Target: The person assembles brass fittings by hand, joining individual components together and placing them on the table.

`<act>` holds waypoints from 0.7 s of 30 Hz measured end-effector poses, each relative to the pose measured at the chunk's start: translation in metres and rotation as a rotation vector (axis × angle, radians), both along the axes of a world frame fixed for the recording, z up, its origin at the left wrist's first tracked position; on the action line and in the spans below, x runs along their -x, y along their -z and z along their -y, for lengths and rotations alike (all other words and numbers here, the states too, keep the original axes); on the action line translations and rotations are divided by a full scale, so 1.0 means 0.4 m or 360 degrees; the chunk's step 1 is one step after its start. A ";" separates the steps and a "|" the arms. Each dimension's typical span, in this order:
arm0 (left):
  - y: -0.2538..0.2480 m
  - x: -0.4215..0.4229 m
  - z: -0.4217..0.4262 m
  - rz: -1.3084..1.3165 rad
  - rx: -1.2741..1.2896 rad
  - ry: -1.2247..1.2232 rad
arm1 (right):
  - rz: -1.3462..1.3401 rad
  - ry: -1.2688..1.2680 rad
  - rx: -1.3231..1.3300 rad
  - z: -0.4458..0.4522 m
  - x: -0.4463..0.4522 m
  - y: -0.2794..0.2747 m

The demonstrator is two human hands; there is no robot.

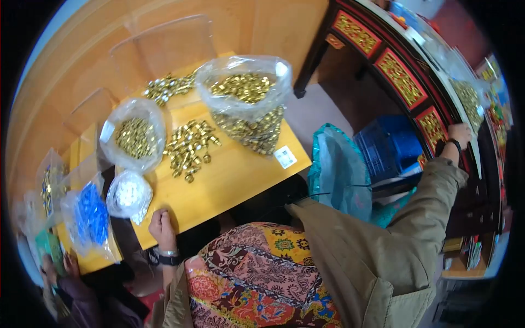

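Observation:
My left hand (162,229) rests closed at the front edge of the yellow table (219,197), with nothing visible in it. Just above it is a small clear bag of whitish pieces (129,195). Loose brass fittings (190,147) lie in a pile mid-table, between an open bag of small brass parts (134,136) and a larger full bag (246,109). Far to the right, my right hand (460,135) has its fingers curled over the edge of a dark carved table (402,76), beside a bag of brass-coloured parts (467,104).
More brass parts (167,87) lie at the back. Bagged blue pieces (93,216) sit on the left, near another person's hands (60,266). A teal-edged bag (339,169) and a blue crate (389,145) stand low on the right.

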State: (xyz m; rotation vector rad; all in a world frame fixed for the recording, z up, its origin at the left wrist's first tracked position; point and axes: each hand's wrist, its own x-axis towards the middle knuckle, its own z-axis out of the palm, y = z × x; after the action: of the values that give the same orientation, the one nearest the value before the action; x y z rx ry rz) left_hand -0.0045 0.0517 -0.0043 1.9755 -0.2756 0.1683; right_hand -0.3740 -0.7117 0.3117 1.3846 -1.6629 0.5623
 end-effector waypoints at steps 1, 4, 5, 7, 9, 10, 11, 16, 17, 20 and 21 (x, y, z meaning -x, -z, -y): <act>0.017 -0.002 -0.005 -0.0039 -0.0052 -0.0016 | -0.0153 -0.0032 -0.0226 0.104 0.061 -0.003; 0.017 -0.007 -0.012 0.0062 -0.0211 -0.0038 | -0.0574 -0.0017 -0.0630 0.215 0.112 0.007; -0.001 -0.002 -0.005 0.0092 -0.0198 -0.0058 | -0.0429 -0.0193 -0.0431 0.189 0.100 0.019; -0.021 0.001 -0.001 0.0081 -0.0243 -0.0081 | -0.0237 -0.0181 -0.0475 0.056 0.020 0.001; -0.021 0.007 -0.008 0.0052 -0.0284 -0.0102 | -0.0074 -0.0035 -0.0297 0.094 0.010 0.016; -0.022 0.005 -0.003 0.0073 -0.0267 -0.0107 | -0.0174 0.0054 -0.0142 0.130 0.028 0.036; -0.022 0.005 0.001 0.0099 -0.0247 -0.0099 | -0.0268 0.0156 0.0018 0.143 0.035 0.047; -0.034 0.006 0.010 0.0117 -0.0219 -0.0114 | -0.0133 0.0268 -0.0011 0.266 0.093 0.065; -0.034 0.006 0.010 0.0112 -0.0222 -0.0115 | -0.0041 0.0215 0.0010 0.270 0.092 0.069; -0.022 0.004 0.008 0.0119 -0.0228 -0.0134 | -0.0004 0.0216 0.0026 0.251 0.081 0.075; -0.021 0.004 0.008 0.0114 -0.0226 -0.0133 | -0.0032 0.0242 0.0023 0.245 0.076 0.077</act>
State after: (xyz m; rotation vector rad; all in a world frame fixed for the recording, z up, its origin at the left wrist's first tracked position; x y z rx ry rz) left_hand -0.0062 0.0483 0.0042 2.1259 -0.2575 0.2808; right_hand -0.4045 -0.8097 0.2811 1.2376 -1.7275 0.4705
